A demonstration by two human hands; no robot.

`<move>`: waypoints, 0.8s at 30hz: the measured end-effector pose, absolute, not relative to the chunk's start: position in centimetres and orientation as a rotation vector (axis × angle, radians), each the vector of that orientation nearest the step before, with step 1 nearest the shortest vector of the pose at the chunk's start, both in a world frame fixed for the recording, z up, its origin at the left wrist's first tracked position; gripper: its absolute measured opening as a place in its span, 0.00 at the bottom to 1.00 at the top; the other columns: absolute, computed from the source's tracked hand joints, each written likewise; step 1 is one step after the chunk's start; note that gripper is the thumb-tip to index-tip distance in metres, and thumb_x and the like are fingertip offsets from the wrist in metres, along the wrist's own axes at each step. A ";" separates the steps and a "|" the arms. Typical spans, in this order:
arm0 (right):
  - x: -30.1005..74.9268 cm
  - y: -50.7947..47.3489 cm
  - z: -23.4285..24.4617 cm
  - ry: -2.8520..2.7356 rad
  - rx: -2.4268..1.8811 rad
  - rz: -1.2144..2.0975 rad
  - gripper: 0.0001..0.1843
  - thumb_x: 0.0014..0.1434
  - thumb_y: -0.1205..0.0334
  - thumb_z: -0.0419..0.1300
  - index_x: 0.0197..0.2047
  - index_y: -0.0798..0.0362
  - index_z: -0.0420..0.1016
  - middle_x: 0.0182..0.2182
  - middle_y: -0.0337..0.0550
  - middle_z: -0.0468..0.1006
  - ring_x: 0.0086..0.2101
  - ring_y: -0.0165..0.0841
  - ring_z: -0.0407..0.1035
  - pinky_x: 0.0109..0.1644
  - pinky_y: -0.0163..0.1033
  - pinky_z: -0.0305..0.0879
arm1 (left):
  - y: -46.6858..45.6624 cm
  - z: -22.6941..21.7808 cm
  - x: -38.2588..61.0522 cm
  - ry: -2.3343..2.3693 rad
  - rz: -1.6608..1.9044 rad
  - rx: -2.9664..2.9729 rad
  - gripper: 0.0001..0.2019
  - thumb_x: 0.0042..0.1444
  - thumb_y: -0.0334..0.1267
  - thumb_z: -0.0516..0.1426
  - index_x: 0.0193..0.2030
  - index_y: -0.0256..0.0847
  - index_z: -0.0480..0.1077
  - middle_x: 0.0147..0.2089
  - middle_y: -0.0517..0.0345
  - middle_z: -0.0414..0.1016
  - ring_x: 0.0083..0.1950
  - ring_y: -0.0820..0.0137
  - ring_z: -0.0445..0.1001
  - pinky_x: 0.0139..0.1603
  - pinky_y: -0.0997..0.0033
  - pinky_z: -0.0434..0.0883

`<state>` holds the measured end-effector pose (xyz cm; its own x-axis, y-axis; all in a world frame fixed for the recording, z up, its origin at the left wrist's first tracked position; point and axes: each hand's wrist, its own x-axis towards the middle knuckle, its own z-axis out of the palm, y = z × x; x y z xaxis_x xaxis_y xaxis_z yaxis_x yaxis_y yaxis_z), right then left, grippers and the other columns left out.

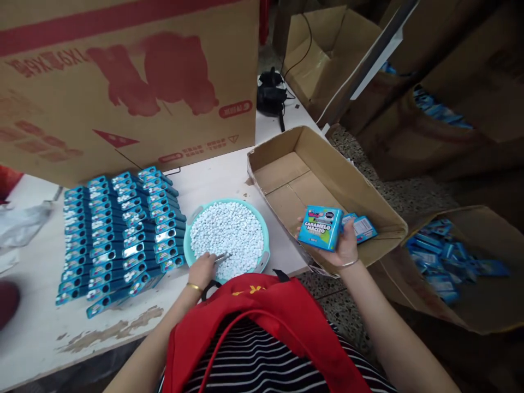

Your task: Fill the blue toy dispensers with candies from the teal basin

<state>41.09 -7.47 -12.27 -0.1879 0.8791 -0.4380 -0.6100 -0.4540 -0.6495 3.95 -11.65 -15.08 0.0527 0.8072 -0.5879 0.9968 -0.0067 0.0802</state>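
Note:
My left hand (pixel 203 271) is closed round a thin metal utensil (pixel 222 256), perhaps a spoon; its far end is among small white candies (pixel 229 229). The candies fill a round turquoise basin (pixel 267 234) on the table. In my right hand (pixel 347 245) is a blue candy box (pixel 319 228), held above the near end of an open cardboard carton (pixel 282 188). The box's printed front, reading "Caramelo Macizo", faces up. A few more blue boxes (pixel 363 228) lie in the carton beside that hand.
Rows of blue boxes (pixel 135 234), some with white candies showing on top, stand on the white table (pixel 213 177) at left. A large cardboard box (pixel 135 82) stands behind them. Low at right, another carton (pixel 483 316) holds many blue packs. A black device (pixel 271 98) sits at the back.

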 end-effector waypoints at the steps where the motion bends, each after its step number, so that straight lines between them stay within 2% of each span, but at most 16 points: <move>1: 39.9 -8.1 -11.7 -0.352 -0.944 1.865 0.37 0.45 0.32 0.57 0.53 0.47 0.68 0.48 0.46 0.77 0.47 0.46 0.73 0.53 0.58 0.65 | -11.5 -16.2 5.0 1.808 -0.495 1.853 0.10 0.60 0.39 0.51 0.42 0.38 0.70 0.44 0.48 0.71 0.46 0.62 0.72 0.43 0.67 0.66; 5: 36.0 -10.1 -12.0 -0.248 -1.112 1.982 0.27 0.45 0.49 0.65 0.47 0.51 0.71 0.39 0.45 0.81 0.41 0.45 0.76 0.52 0.55 0.69 | -11.0 -19.0 7.0 1.830 -0.331 1.815 0.12 0.62 0.43 0.49 0.43 0.39 0.68 0.45 0.50 0.72 0.47 0.66 0.71 0.45 0.69 0.65; 8: 34.5 -11.2 -13.7 -0.312 -1.299 1.931 0.22 0.44 0.55 0.67 0.43 0.52 0.72 0.35 0.45 0.82 0.38 0.45 0.77 0.46 0.54 0.73 | -11.3 -18.2 5.9 1.833 -0.251 1.793 0.11 0.62 0.41 0.49 0.43 0.39 0.68 0.43 0.52 0.73 0.45 0.67 0.72 0.44 0.71 0.65; 11: 33.9 -11.7 -15.3 -0.425 -1.382 1.806 0.24 0.42 0.55 0.69 0.43 0.50 0.71 0.36 0.42 0.82 0.36 0.43 0.77 0.43 0.51 0.75 | -12.1 -16.1 3.8 1.839 -0.226 1.791 0.08 0.60 0.40 0.51 0.40 0.40 0.68 0.42 0.52 0.72 0.44 0.66 0.72 0.42 0.69 0.65; 14: 33.7 -11.8 -16.5 -0.503 -1.335 1.747 0.26 0.44 0.56 0.70 0.46 0.47 0.68 0.40 0.39 0.81 0.39 0.38 0.76 0.45 0.48 0.75 | -12.4 -15.2 3.3 1.885 -0.213 1.780 0.07 0.60 0.39 0.50 0.39 0.40 0.68 0.43 0.51 0.71 0.44 0.63 0.71 0.40 0.67 0.64; 17: 33.2 -11.4 -17.3 -0.575 -1.275 1.713 0.27 0.45 0.56 0.69 0.48 0.46 0.65 0.44 0.39 0.79 0.42 0.36 0.75 0.49 0.47 0.73 | -11.6 -17.0 5.4 1.918 -0.185 1.734 0.08 0.60 0.38 0.50 0.41 0.40 0.67 0.46 0.48 0.71 0.44 0.62 0.72 0.39 0.66 0.64; 20: 32.6 -11.1 -17.6 -0.703 -1.304 1.653 0.28 0.45 0.55 0.69 0.49 0.47 0.66 0.46 0.41 0.77 0.45 0.36 0.73 0.53 0.49 0.69 | -10.4 -19.7 7.9 1.914 -0.111 1.707 0.09 0.61 0.39 0.49 0.45 0.41 0.65 0.49 0.47 0.70 0.47 0.62 0.71 0.43 0.66 0.65; 24: 32.6 -11.2 -17.8 -0.843 -1.364 1.590 0.28 0.48 0.53 0.67 0.51 0.48 0.65 0.48 0.43 0.76 0.47 0.37 0.72 0.56 0.50 0.66 | -9.8 -20.9 7.8 1.863 -0.024 1.681 0.10 0.60 0.41 0.51 0.46 0.41 0.64 0.45 0.51 0.72 0.44 0.65 0.72 0.44 0.67 0.65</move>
